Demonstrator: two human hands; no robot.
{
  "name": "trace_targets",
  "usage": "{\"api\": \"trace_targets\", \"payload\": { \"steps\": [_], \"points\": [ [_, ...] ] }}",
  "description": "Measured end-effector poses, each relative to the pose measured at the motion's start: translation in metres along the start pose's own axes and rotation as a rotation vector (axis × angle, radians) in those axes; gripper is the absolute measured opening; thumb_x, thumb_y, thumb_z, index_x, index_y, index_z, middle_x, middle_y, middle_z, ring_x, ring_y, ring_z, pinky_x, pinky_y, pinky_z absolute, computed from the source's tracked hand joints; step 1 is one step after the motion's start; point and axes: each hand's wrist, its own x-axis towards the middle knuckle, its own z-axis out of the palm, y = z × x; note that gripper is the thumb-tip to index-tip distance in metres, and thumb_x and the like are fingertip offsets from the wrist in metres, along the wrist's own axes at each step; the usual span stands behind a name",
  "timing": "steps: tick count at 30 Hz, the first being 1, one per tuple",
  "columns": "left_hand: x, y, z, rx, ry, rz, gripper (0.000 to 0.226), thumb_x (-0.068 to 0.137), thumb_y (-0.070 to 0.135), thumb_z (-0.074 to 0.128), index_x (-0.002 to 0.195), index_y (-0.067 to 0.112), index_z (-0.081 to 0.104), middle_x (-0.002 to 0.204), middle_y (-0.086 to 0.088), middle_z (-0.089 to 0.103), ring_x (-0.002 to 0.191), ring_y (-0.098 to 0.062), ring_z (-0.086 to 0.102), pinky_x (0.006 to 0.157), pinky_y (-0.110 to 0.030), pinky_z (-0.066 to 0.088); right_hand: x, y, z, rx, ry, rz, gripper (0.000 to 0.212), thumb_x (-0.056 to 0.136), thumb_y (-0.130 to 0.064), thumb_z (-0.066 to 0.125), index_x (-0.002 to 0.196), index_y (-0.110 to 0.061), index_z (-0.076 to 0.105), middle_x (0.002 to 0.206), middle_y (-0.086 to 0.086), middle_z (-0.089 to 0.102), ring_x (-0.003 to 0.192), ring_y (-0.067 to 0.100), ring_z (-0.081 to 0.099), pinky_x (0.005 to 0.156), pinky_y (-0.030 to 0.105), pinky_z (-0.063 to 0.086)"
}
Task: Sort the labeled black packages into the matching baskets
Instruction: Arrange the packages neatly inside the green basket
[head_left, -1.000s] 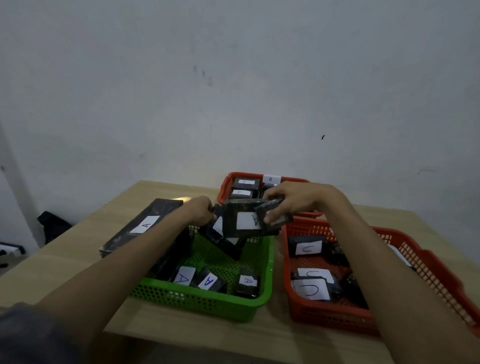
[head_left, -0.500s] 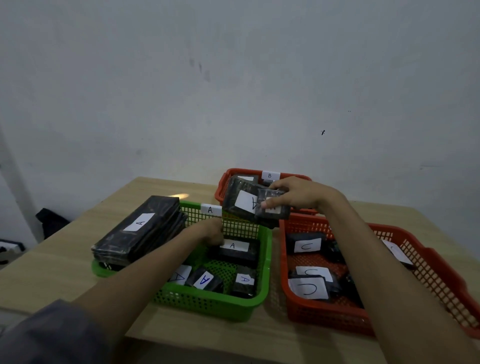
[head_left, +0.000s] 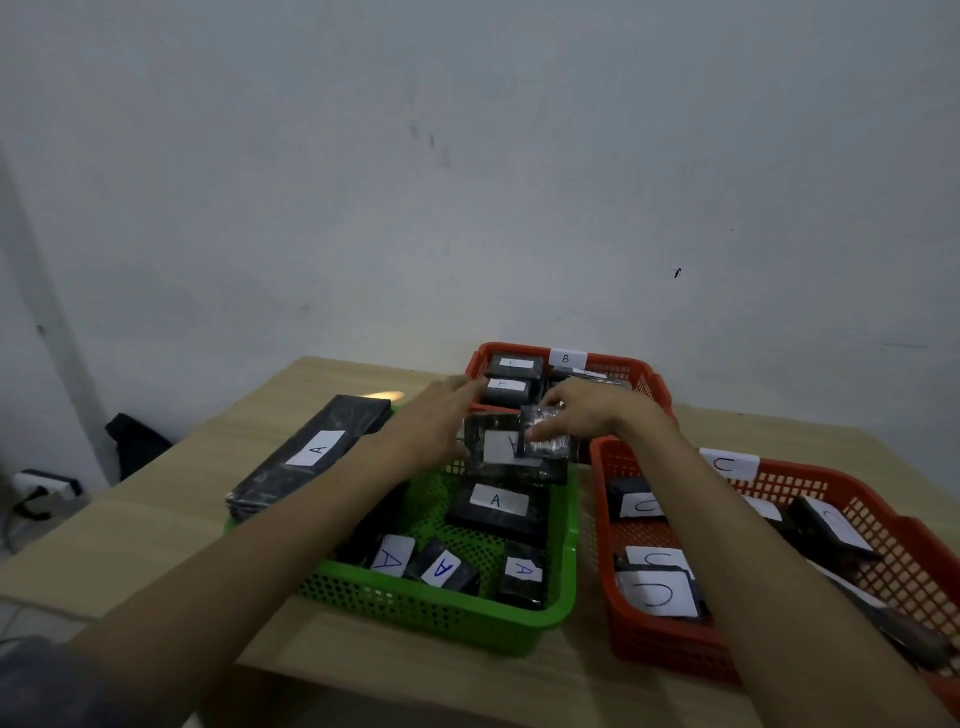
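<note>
My right hand (head_left: 589, 415) grips a small stack of black packages (head_left: 501, 452) above the far end of the green basket (head_left: 571, 540); the front one bears a white label with an A. My left hand (head_left: 436, 418) is flat with its fingers stretched out, right at the left side of that stack and holding nothing. In the green basket lie several black packages marked A, one of them (head_left: 496, 506) just under the held stack. A long black package marked A (head_left: 311, 452) rests across the basket's left rim.
A red basket tagged B (head_left: 647, 379) stands behind with labelled packages in it. Another red basket tagged C (head_left: 602, 525) sits to the right, holding several C packages. The wooden table (head_left: 130, 535) ends near me; a wall rises behind.
My left hand has come up out of the green basket to the left side of the held stack. My right hand has brought the stack slightly lower and nearer.
</note>
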Motion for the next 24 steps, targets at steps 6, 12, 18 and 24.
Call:
{"api": "trace_targets", "payload": {
  "steps": [6,12,18,24],
  "points": [
    [-0.007,-0.001,0.031,0.096,-0.172,0.073,0.102,0.068,0.045,0.083,0.149,0.022,0.026,0.150,-0.004,0.042,0.134,-0.025,0.042,0.109,-0.043,0.037,0.009,-0.004,0.024,-0.027,-0.106,0.013,0.047,0.089,-0.046,0.069,0.125,-0.016,0.065,0.125,0.002,0.062,0.111,0.020,0.056,0.099,0.039,0.043],
    [-0.005,0.007,0.050,0.041,-0.249,0.070,0.086,0.072,0.034,0.083,0.141,0.016,0.035,0.143,-0.005,0.045,0.129,-0.024,0.046,0.106,-0.040,0.041,0.010,0.012,0.034,-0.017,0.014,0.057,0.037,0.089,-0.040,0.071,0.113,-0.012,0.069,0.109,0.009,0.068,0.100,0.027,0.064,0.080,0.035,0.051],
    [-0.001,0.012,0.047,-0.077,-0.375,0.045,0.069,0.081,0.020,0.077,0.141,0.018,0.043,0.146,-0.004,0.045,0.134,-0.023,0.042,0.111,-0.040,0.036,0.005,0.015,0.024,0.069,0.191,0.025,0.041,0.090,-0.036,0.071,0.120,-0.008,0.067,0.119,0.012,0.066,0.101,0.024,0.063,0.086,0.038,0.051],
    [0.001,0.013,0.044,-0.038,-0.513,-0.013,0.076,0.080,0.024,0.078,0.145,0.020,0.038,0.146,-0.004,0.044,0.133,-0.025,0.042,0.109,-0.040,0.035,0.009,0.013,0.028,0.142,0.291,0.017,0.027,0.087,-0.028,0.076,0.108,-0.018,0.061,0.107,0.000,0.059,0.076,0.001,0.049,0.057,0.020,0.036]
  ]
}}
